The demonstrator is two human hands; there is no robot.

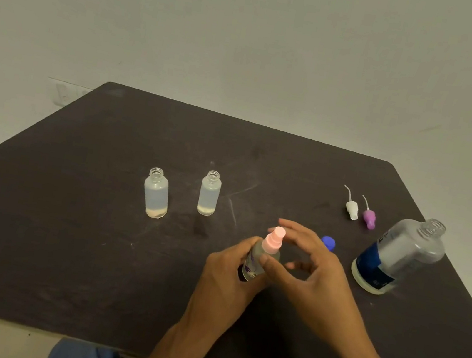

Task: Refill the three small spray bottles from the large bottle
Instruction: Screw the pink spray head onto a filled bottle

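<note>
While the left hand (227, 267) grasps the body of a small spray bottle (259, 260) near the middle of the dark table (68, 214), the right hand (312, 271) is beside it with fingers spread loose, touching the pink spray head (275, 237). At ten o'clock from the hands, two small open bottles (156, 192) (210, 192) stand upright, apart from each other. At three o'clock stands the large bottle (398, 257), uncapped. A blue cap (328, 243) lies between it and the hands. At one o'clock lie a white spray head (351, 209) and a purple spray head (369, 218), side by side.
</note>
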